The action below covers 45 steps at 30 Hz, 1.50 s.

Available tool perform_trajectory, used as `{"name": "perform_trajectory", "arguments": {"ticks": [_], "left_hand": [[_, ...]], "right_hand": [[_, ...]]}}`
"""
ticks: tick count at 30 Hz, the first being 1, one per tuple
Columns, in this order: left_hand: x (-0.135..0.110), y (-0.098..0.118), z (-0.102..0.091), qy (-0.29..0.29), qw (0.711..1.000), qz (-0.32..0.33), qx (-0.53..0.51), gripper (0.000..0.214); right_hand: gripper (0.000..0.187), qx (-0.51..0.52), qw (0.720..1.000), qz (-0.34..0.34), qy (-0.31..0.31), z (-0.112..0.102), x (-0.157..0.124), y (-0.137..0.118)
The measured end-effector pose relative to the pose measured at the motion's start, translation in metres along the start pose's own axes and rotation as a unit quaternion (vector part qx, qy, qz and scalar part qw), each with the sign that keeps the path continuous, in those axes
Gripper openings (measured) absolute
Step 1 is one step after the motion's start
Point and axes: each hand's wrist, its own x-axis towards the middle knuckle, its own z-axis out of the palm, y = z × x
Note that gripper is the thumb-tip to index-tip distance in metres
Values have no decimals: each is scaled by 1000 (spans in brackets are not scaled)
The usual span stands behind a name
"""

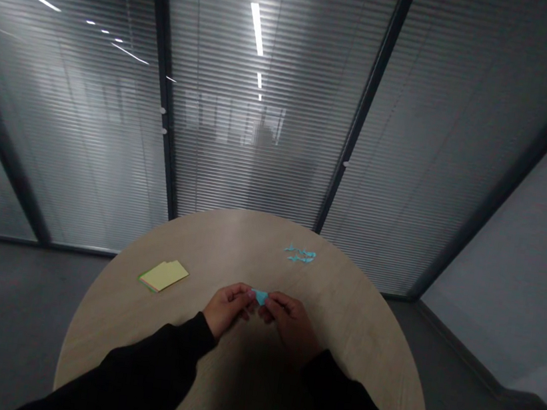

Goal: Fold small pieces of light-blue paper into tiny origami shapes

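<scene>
The left hand [227,308] and right hand [289,325] pinch a folded blue paper [259,296].

- Left sleeve [131,364]: black, long, plain fabric, reaching the wrist.
- Right sleeve [353,404]: matching black fabric, reaching the wrist.
- Left hand [227,308] and right hand [290,327]: bare, ungloved.

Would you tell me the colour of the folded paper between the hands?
Light blue folded paper, clearest in the head view.
</scene>
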Motion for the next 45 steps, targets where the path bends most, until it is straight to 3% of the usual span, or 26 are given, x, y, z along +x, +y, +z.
{"name": "perform_trajectory", "arguments": {"ticks": [7, 10, 16, 24, 27, 32, 41, 45], "left_hand": [[0, -2, 1, -19, 1000, -6, 1, 42], [-1, -2, 2, -29, 999, -2, 27, 45], [-2, -1, 4, -34, 998, 0, 44, 50], [-1, -1, 2, -30, 999, -11, 35, 50], [-1, 0, 1, -29, 999, -11, 26, 50], [0, -3, 0, 3, 1000, -16, -11, 48], [2, -7, -1, 3, 1000, -17, -16, 51], [3, -8, -1, 15, 999, -30, -37, 51]], "right_hand": [[20, -32, 999, -12, 30, 3, 0, 0], [30, -70, 994, -41, 71, 2, 0, 2], [19, -158, 979, -104, 74, 0, -1, -1], [17, -153, 977, -69, 129, 7, 0, 8], [15, -223, 954, -131, 152, 5, 1, 6], [11, -317, 910, -231, 136, 2, 2, 5], [17, -459, 829, -297, 120, 4, 3, 0], [18, -477, 818, -304, 104, 4, 4, -3]]}}
